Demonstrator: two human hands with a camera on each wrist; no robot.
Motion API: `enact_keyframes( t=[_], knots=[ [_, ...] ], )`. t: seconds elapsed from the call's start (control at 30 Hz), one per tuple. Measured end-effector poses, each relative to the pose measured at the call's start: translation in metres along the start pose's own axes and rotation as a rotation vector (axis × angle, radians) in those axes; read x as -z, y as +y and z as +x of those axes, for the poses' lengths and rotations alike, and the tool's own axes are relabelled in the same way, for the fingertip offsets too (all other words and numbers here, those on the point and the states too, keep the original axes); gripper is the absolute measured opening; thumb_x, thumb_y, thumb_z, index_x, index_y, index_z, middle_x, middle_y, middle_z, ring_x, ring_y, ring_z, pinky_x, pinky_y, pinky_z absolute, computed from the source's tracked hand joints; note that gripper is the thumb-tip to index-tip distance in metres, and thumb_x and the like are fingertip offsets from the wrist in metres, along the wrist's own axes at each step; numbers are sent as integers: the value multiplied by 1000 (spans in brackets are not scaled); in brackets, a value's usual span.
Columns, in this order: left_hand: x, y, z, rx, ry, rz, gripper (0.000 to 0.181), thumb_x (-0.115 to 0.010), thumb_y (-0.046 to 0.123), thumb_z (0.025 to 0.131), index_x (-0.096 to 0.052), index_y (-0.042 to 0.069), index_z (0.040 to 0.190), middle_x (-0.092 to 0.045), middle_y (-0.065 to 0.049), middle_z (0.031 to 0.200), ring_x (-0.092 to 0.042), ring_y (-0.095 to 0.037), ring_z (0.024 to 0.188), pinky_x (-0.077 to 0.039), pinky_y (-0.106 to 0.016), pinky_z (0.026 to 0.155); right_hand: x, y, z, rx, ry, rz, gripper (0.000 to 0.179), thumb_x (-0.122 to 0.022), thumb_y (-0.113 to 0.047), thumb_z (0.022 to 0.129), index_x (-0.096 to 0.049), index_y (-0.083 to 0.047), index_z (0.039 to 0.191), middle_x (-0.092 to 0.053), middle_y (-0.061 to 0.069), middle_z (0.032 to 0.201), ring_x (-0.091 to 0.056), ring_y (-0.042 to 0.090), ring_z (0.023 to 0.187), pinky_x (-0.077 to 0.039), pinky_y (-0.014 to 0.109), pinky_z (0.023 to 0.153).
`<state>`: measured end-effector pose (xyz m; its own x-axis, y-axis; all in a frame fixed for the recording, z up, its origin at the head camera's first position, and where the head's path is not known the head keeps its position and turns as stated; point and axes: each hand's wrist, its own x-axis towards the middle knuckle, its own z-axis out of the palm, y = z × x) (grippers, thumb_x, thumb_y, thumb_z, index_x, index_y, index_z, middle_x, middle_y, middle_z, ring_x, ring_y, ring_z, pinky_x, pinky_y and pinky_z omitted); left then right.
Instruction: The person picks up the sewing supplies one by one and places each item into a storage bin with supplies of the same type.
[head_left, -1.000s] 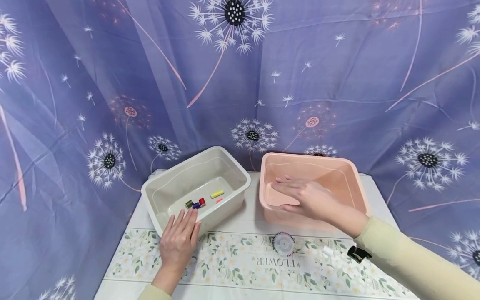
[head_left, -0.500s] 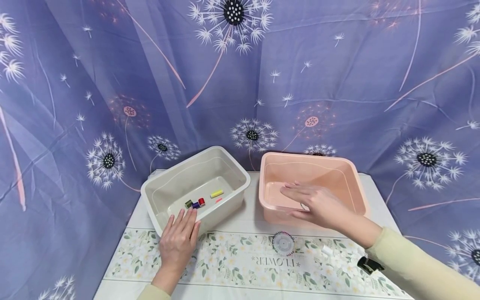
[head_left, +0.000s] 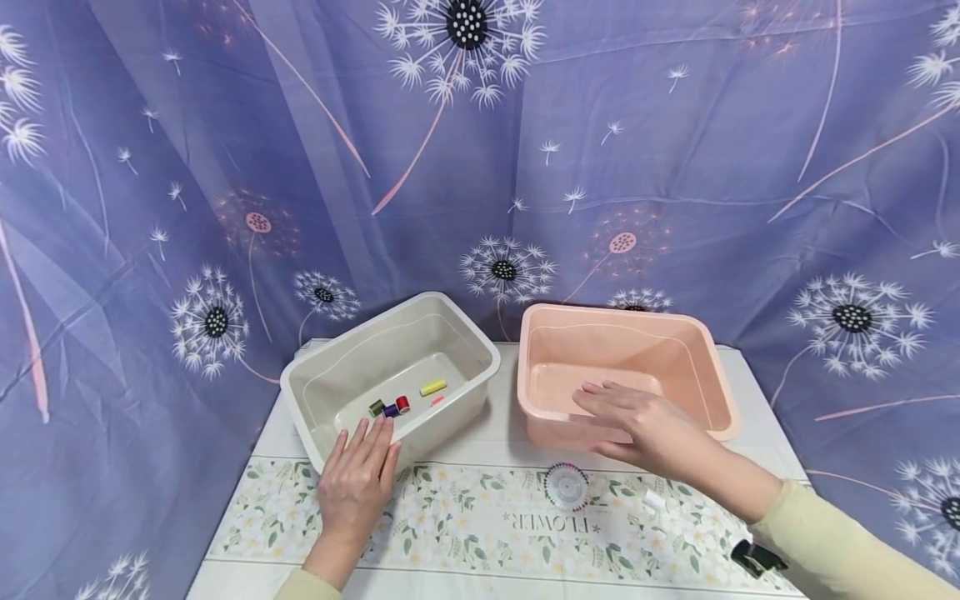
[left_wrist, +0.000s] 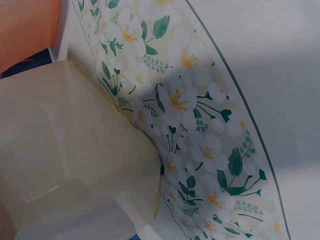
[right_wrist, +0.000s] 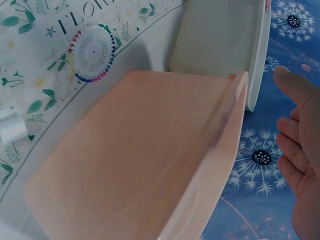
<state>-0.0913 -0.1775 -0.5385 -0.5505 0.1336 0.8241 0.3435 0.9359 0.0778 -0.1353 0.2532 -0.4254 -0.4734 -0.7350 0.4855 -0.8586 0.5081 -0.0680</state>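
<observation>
My left hand (head_left: 354, 483) rests on the near rim of the grey bin (head_left: 465, 408), its fingers reaching over the edge. Inside that bin lie a green thread spool (head_left: 377, 407), a purple one (head_left: 391, 410), a red one (head_left: 402, 403) and a yellow one (head_left: 432, 387). A small coral piece (head_left: 437, 401) lies there too, partly hidden by the wall. Over the near rim of the pink bin (head_left: 558, 429) hovers my right hand (head_left: 648, 425). In the right wrist view, the right hand's fingers (right_wrist: 291, 145) are relaxed, with nothing visible in them.
A round wheel of coloured-head pins (head_left: 566, 487) lies in front of the pink bin. Right of it is a white spool (head_left: 654, 500) on the flowered tablecloth (head_left: 465, 521). Behind both bins hangs a blue dandelion curtain (head_left: 585, 125).
My right hand has drawn back over the pink bin, rightward and toward the near rim. The left hand stays where it was on the grey bin.
</observation>
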Motion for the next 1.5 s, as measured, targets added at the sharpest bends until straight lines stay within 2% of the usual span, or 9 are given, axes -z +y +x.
enact_keyframes(
  t=[0.27,0.43,0.6,0.83,1.03,1.1,1.23,1.33,1.5],
  knots=[
    [0,0,0,1,1,-1,41,-58,36,109,-77,7,130,-78,-14,121,-77,-39,111,-56,-60,100,-1,-9,-14,-67,-32,-15,62,-82,-42,89,-71,-5,137,-73,13,136,-73,35,120,-54,48,105],
    [1,1,1,5,-1,-1,42,-56,37,110,-78,7,129,-79,-15,118,-77,-38,110,-57,-60,98,-4,-12,-24,-82,-18,-26,61,-75,-51,96,-72,-6,137,-74,11,135,-74,34,119,-47,37,114],
    [1,1,1,5,1,-5,41,-56,36,110,-78,6,129,-79,-15,118,-77,-39,110,-57,-61,98,-9,-15,-31,-88,-8,-6,62,-64,-56,103,-72,-5,137,-74,10,136,-74,35,118,-24,20,125],
    [2,1,1,3,0,-5,41,-57,36,109,-77,6,129,-79,-15,119,-77,-39,110,-57,-61,99,-10,-23,-39,-117,-6,-18,62,-74,-54,97,-72,-9,139,-74,9,135,-74,32,117,-55,43,104],
    [1,0,0,3,-5,-1,41,-56,37,110,-77,7,131,-79,-14,120,-77,-39,111,-56,-60,100,-14,-26,-48,-108,27,-30,65,-64,-61,101,-72,-9,139,-76,10,132,-76,32,113,-61,51,91],
    [1,0,0,3,-5,-2,42,-56,37,110,-77,7,131,-78,-14,121,-77,-39,110,-56,-60,100,-16,-27,-51,-101,39,-33,66,-63,-62,101,-72,-9,139,-76,11,131,-77,32,111,-61,48,94],
    [1,0,0,2,-6,-7,43,-54,37,112,-77,6,130,-78,-15,121,-77,-39,110,-56,-61,100,-20,-28,-58,-103,48,-13,66,-69,-59,99,-72,-6,138,-76,12,131,-76,34,112,-41,26,120],
    [1,0,0,4,-12,-6,44,-53,38,112,-77,6,130,-78,-15,120,-76,-39,111,-56,-61,100,-22,-30,-64,-116,41,4,66,-72,-57,97,-73,-4,136,-75,12,133,-75,35,115,-20,15,126],
    [1,0,0,11,-31,0,45,-52,38,113,-77,6,130,-79,-16,119,-76,-38,112,-56,-60,100,-25,-33,-72,-131,34,9,65,-73,-57,96,-73,-5,136,-74,10,135,-74,33,117,-20,13,125]
  ],
)
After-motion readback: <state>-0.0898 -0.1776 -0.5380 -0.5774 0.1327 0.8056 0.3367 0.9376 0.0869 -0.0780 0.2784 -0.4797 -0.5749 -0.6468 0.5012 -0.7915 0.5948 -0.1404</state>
